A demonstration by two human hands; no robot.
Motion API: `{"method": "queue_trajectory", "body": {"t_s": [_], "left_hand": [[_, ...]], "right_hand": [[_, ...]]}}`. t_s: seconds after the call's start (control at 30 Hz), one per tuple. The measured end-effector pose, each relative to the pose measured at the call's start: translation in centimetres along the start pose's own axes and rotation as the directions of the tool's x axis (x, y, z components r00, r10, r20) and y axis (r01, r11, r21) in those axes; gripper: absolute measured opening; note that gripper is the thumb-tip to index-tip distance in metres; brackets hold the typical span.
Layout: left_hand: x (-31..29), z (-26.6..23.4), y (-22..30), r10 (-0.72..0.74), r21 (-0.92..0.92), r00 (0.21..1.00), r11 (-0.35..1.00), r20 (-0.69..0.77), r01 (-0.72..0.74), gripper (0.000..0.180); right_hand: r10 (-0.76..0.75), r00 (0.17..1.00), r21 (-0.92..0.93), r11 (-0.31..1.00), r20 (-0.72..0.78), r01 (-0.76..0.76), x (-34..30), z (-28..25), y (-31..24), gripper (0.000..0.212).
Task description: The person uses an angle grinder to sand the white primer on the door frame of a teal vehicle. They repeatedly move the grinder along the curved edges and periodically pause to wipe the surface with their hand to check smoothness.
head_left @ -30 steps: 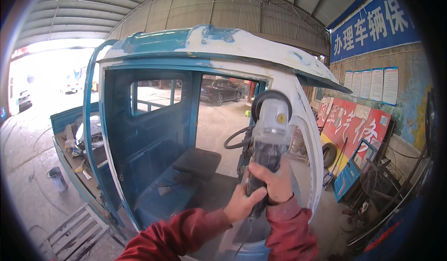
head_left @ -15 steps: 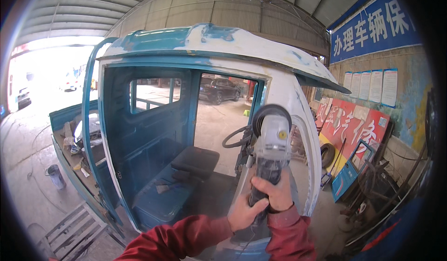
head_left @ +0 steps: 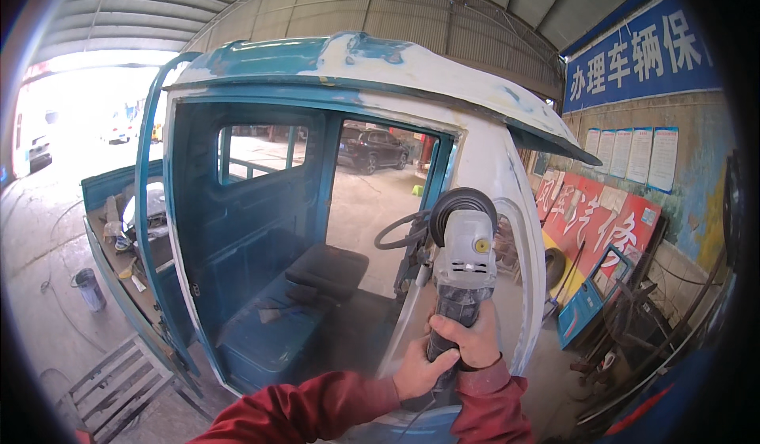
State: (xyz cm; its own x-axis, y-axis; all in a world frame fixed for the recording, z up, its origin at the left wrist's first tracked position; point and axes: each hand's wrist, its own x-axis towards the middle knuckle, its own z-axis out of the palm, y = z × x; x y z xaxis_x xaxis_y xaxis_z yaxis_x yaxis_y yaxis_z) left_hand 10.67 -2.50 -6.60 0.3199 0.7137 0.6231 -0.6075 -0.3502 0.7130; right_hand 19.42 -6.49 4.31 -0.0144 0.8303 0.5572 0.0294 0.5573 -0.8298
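Observation:
Both my hands are closed around the black body of an angle grinder (head_left: 467, 242), held upright in front of me. My right hand (head_left: 476, 339) wraps the body from the right. Lower on the grip, my left hand (head_left: 421, 370) holds it from the left. The grinder has a silver head with a dark round disc at its top end. Behind it stands a small vehicle cab (head_left: 483, 155), teal with patches of white and bare-looking surface. The disc overlaps the cab's front pillar in view; whether they touch, I cannot tell.
Inside the cab are a dark seat cushion (head_left: 326, 271) and a steering wheel (head_left: 402, 232). A slatted metal frame (head_left: 119, 388) and a bucket (head_left: 89, 289) stand at left. A loose teal door (head_left: 590, 305) leans at right among scrap and a red sign (head_left: 590, 214).
The grinder, with both hands on it, sits slightly lower against the cab. The view has shifted a little. My grip looks the same.

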Motion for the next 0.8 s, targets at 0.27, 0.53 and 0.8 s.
{"method": "queue_trajectory", "body": {"t_s": [0.27, 0.53, 0.8], "left_hand": [[2.4, 0.7, 1.1, -0.106, 0.049, 0.987, 0.994, 0.118, 0.1, 0.046], [2.3, 3.2, 0.2, -0.114, -0.008, 0.984, 0.993, 0.136, 0.116, 0.047], [-0.5, 3.4, -2.2, -0.159, -0.005, 0.985, 0.987, 0.068, 0.16, 0.047]], "right_hand": [[-0.029, 0.991, 0.118, 0.992, -0.128, 0.044, 1.2, -1.4, -1.1, 0.038], [0.01, 0.994, -0.053, 0.998, -0.109, -0.016, 0.5, -2.5, -2.5, 0.054], [0.079, 0.992, -0.081, 0.993, -0.098, -0.087, -1.2, -2.9, -0.5, 0.054]]}}
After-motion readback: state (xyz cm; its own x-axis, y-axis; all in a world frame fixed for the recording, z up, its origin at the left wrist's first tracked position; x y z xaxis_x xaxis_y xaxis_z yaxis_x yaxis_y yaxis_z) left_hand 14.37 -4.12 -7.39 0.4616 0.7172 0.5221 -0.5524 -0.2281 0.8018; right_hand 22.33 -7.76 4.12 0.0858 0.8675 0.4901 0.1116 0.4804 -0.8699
